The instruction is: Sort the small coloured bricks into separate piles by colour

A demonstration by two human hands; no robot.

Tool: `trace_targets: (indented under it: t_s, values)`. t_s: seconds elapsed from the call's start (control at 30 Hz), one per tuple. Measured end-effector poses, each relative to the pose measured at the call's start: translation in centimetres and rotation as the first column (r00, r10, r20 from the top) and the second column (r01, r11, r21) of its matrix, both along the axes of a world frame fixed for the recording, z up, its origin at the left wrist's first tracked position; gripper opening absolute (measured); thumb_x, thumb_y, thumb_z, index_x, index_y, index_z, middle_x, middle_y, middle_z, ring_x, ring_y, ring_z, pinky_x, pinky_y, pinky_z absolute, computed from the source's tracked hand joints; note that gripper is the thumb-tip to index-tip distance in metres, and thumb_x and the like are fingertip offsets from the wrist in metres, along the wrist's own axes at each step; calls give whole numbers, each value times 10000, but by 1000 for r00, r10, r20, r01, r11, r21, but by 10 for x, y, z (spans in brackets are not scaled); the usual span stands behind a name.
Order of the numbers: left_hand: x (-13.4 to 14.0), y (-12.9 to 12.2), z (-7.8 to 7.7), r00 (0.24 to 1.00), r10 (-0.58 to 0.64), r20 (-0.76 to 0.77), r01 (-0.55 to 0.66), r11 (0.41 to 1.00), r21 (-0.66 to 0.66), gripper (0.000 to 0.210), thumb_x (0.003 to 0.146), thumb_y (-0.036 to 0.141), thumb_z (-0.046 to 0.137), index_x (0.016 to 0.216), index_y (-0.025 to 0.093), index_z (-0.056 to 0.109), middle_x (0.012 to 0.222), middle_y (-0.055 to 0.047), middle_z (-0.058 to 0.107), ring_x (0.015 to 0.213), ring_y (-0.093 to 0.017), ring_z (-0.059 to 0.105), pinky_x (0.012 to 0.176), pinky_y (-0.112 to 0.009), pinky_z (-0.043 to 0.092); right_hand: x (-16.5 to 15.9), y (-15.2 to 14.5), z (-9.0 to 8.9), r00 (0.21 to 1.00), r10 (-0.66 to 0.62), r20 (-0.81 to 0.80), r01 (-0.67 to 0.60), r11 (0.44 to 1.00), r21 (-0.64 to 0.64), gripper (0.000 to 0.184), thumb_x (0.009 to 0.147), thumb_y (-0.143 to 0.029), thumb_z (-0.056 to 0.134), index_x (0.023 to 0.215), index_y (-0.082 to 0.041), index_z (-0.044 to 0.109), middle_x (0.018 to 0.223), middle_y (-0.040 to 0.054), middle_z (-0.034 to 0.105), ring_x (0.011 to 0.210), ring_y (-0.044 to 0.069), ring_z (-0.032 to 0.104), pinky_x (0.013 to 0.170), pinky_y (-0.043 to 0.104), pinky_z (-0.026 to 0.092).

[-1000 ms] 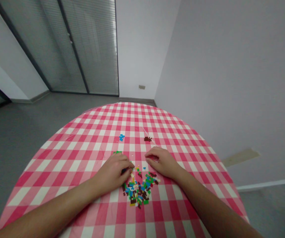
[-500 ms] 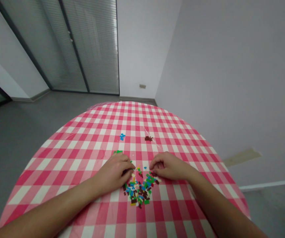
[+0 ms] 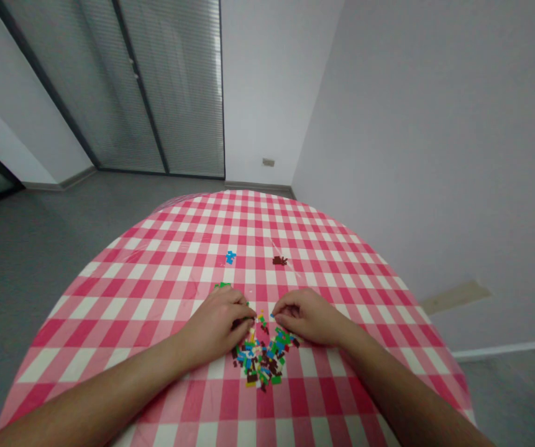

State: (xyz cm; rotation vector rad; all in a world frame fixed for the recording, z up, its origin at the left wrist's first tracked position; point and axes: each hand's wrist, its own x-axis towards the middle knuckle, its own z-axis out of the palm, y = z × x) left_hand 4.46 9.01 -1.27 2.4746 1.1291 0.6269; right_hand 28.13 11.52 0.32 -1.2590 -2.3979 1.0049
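A heap of small building bricks (image 3: 260,360) in blue, green, brown, white and yellow lies on the checked cloth between my hands. My right hand (image 3: 311,316) is at the heap's upper right, thumb and forefinger closing on a small blue brick (image 3: 273,315) of which only a bit shows. At the heap's upper left rests my left hand (image 3: 223,320), fingers curled and thumb near the forefinger; anything in that pinch is too small to make out. Some green bricks (image 3: 223,285) lie just beyond the left knuckles, partly covered by the hand.
Farther out on the round table (image 3: 248,217) are a small group of blue bricks (image 3: 230,257) and a group of dark brown bricks (image 3: 279,261). A wall (image 3: 435,155) rises along the right side; glass partitions with blinds (image 3: 178,93) stand at the far left.
My right hand has shifted a little to the left, and its fingertips now meet the small blue brick that lay apart. My left hand has hardly moved.
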Motion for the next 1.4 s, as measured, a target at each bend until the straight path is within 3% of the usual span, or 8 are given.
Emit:
trace_targets:
  t_s: [0.4, 0.73, 0.9, 1.13, 1.4]
  values:
    - [-1, -2, 2, 996, -68, 65, 76, 989, -125, 81, 799, 151, 671, 768, 215, 710, 823, -8, 645, 838, -195, 567, 805, -358, 382, -1, -2, -3, 999, -15, -33, 16, 999, 46, 140, 836, -200, 584, 836, -173, 722, 593, -3, 642, 520, 113, 553, 520, 215, 365]
    - [1, -1, 3, 981, -129, 145, 149, 979, -137, 85, 878, 162, 647, 808, 206, 628, 880, -1, 649, 887, -195, 552, 844, -363, 373, -3, -3, -6, 991, -36, -126, 35, 999, -12, 151, 837, -211, 578, 858, -157, 718, 580, -4, 624, 490, 104, 530, 489, 205, 368]
    - [0, 0, 0, 960, -26, 280, 68, 987, -142, 98, 935, 171, 565, 859, 213, 611, 847, -2, 645, 849, -187, 555, 799, -344, 396, -8, -7, -5, 977, -47, -209, 63, 995, 73, 139, 834, -239, 622, 858, -165, 737, 618, 10, 638, 517, 103, 517, 493, 202, 361]
    - [3, -3, 0, 946, 60, 319, 2, 982, -189, 102, 916, 177, 585, 832, 208, 635, 782, -1, 635, 809, -183, 559, 756, -323, 406, -22, -15, -11, 960, 29, -279, 36, 974, 224, 102, 830, -261, 675, 831, -192, 751, 665, 21, 679, 585, 120, 570, 561, 218, 400]
    - [5, -2, 3, 911, 148, 385, -26, 953, -303, 105, 875, 182, 590, 840, 211, 686, 808, -9, 675, 808, -177, 603, 748, -309, 439, -25, -18, -8, 957, 37, -288, 56, 949, 311, 98, 845, -242, 661, 802, -191, 733, 707, 36, 697, 618, 134, 606, 580, 227, 434]
